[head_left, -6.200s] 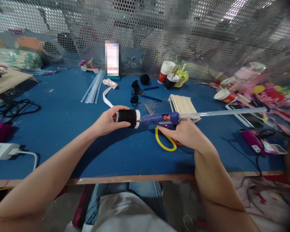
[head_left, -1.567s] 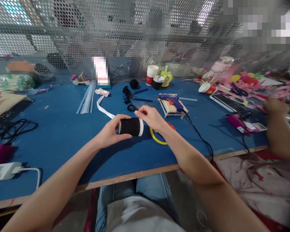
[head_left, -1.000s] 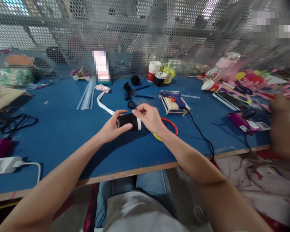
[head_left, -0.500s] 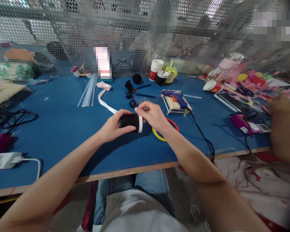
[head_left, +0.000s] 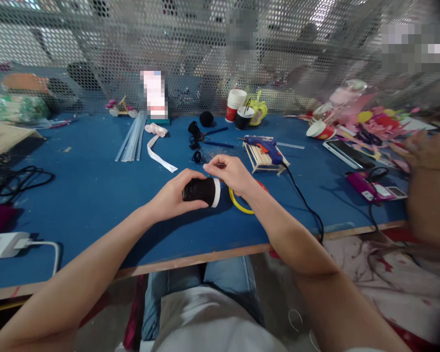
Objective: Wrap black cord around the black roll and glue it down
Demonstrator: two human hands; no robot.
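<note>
A paper cup, wound with black yarn and showing a white band at its right end, lies sideways in my left hand. The fingers wrap over it, with the thumb along its near side. Just beyond the cup's right end, my right hand is closed in a pinch. It seems to hold the black yarn, though the strand is too thin to follow. A loose coil of black yarn lies just left of those fingertips. Under my right wrist is a yellow and red ring, partly hidden.
Behind my hands are pliers, a white ribbon, clear glue sticks and stacked cups. A blue glue gun rests on a small wooden rack, its cord running over the table edge. Another person's hand is at right.
The cup has tilted a little, its white end dropping and turning toward me. My right fingers have parted slightly from it. The small yarn coil has shifted left.
</note>
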